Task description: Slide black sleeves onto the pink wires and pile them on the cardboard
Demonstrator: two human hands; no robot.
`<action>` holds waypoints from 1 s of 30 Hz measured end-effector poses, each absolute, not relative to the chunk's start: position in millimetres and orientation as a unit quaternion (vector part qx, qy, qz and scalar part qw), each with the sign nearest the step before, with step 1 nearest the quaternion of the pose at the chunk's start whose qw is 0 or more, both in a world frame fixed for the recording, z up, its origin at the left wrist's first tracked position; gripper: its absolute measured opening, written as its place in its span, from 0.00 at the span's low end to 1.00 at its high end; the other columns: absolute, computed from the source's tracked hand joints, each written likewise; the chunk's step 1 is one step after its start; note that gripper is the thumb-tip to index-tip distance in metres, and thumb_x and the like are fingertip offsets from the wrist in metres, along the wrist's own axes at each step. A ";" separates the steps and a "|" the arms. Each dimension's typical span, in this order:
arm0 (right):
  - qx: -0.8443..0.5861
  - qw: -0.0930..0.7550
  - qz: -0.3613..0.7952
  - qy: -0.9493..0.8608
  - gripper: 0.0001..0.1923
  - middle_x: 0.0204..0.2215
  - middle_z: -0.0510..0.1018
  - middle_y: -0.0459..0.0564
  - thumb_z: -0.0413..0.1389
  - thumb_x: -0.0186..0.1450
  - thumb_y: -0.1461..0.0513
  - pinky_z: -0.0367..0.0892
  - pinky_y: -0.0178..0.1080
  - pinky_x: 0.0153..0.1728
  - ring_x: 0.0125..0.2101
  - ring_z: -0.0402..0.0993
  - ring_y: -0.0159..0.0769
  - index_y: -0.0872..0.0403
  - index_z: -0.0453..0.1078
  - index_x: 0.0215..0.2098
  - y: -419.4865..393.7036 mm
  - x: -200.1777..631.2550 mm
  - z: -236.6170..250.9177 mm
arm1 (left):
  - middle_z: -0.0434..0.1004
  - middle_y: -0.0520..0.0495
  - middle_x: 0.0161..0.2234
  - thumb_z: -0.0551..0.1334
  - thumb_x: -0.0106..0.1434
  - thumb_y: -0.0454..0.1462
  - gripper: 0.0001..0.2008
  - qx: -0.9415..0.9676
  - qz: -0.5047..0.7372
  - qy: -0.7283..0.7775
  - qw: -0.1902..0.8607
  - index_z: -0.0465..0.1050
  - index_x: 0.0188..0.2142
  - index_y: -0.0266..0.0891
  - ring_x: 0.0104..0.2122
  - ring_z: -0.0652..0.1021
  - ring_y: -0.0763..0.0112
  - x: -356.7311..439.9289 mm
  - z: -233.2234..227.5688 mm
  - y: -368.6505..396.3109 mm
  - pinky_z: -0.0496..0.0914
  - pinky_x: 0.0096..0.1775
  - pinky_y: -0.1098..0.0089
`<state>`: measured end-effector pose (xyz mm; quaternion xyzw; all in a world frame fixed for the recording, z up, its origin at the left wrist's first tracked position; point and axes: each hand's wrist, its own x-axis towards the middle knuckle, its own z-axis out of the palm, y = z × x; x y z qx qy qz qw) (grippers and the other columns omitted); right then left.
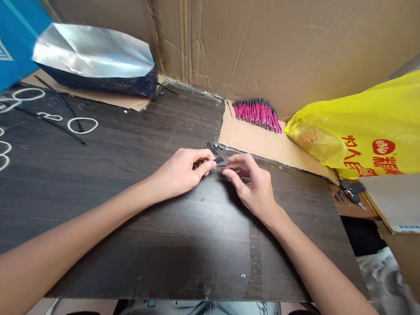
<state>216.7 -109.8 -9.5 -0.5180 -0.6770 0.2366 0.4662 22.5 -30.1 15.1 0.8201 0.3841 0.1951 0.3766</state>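
Observation:
My left hand point(190, 170) is closed in a pinch around several short black tubes point(219, 160), whose ends stick out to the right from between thumb and fingers. Just right of them is my right hand point(252, 182), its thumb and fingers curved and apart, with nothing visible held in it. Its fingertips are close to the end of one tube; whether they touch it I cannot tell. More short black tubes point(213, 147) lie loose on the dark tabletop point(193, 230) behind my left fingertips.
A pile of pink wires with black ends point(258, 115) lies on a cardboard sheet point(245, 135). At the right are a yellow bag point(363, 117) and keys point(353, 192). White loops point(83, 125), black tubing point(56, 127) and a silver-lined bag point(96, 52) occupy the left. Cardboard point(286, 45) stands behind.

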 end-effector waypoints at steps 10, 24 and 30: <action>-0.523 0.523 0.304 -0.600 0.05 0.32 0.80 0.46 0.58 0.71 0.59 0.78 0.34 0.33 0.32 0.81 0.32 0.53 0.70 0.41 -109.1 209.5 -12.8 | 0.73 0.54 0.25 0.59 0.69 0.43 0.14 0.811 0.190 0.337 0.438 0.74 0.31 0.38 0.27 0.70 0.74 22.6 12.9 -29.3 0.62 0.32 0.71; -0.533 0.533 0.255 -0.606 0.12 0.43 0.83 0.51 0.56 0.72 0.60 0.78 0.38 0.39 0.39 0.81 0.35 0.52 0.76 0.51 -114.1 197.4 -11.9 | 0.69 0.53 0.24 0.57 0.70 0.44 0.18 0.778 0.165 0.325 0.513 0.69 0.26 0.37 0.25 0.66 0.74 22.1 21.2 -28.2 0.60 0.32 0.71; -0.495 0.542 0.255 -0.629 0.15 0.40 0.82 0.51 0.56 0.72 0.62 0.76 0.37 0.38 0.38 0.79 0.34 0.52 0.77 0.54 -111.5 196.3 -11.2 | 0.67 0.53 0.25 0.56 0.71 0.46 0.19 0.776 0.168 0.309 0.524 0.66 0.26 0.37 0.27 0.66 0.73 21.6 18.0 -27.2 0.60 0.32 0.71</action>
